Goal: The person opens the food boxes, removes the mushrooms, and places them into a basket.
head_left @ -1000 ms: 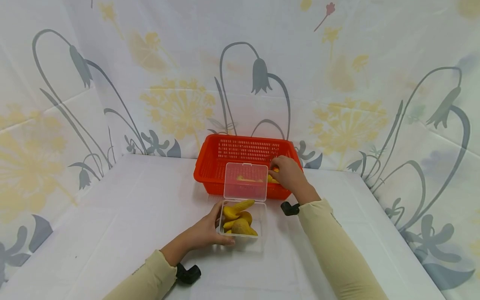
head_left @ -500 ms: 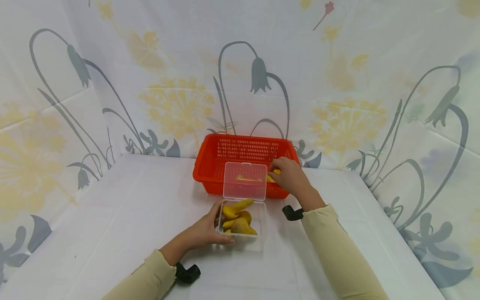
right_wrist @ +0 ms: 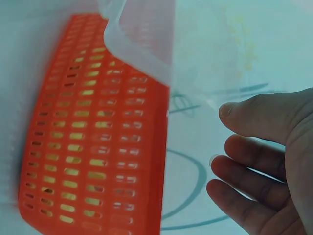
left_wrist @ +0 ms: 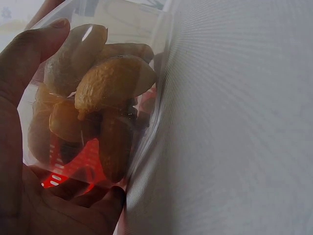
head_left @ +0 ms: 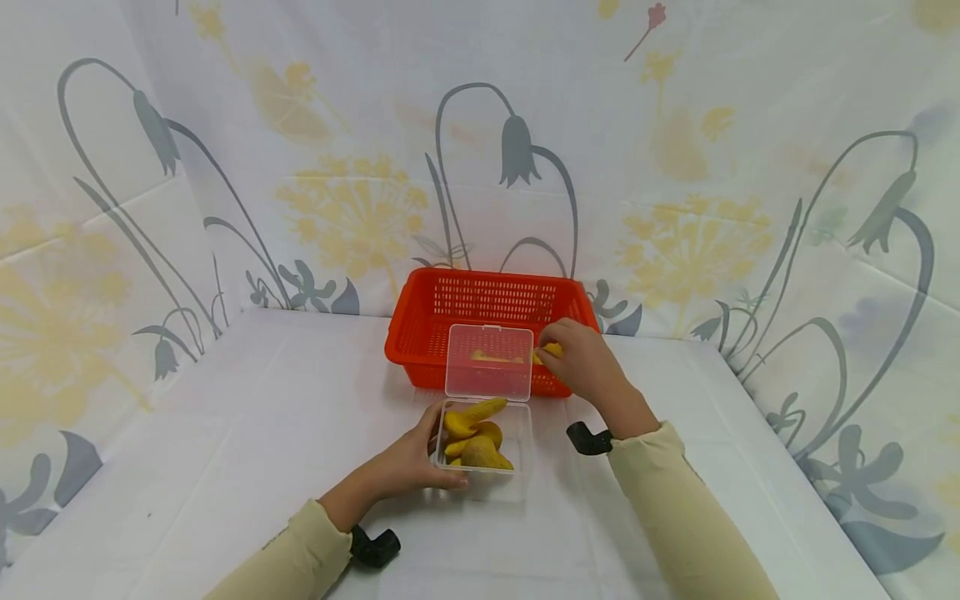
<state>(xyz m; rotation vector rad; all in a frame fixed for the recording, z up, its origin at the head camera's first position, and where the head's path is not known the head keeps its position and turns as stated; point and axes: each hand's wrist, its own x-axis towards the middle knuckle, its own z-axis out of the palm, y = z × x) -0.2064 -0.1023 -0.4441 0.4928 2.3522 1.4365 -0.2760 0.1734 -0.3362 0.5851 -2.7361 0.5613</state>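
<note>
- Clasping the clear box (head_left: 480, 472), lower centre, with my left fingers (head_left: 429, 423).
- Probably light, slippery: hold its sidewalls.
- My right fingers (right_wrist: 247, 177), right of centre, apart, empty.

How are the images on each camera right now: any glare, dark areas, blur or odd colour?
Head: bright overall, soft shadows on the table. Left wrist: dim, with the left hand and yellow pieces darkened, and a small bright glint on the box. Right wrist: blue-green tint around the right hand, and the basket blurred along its left edge.
</note>
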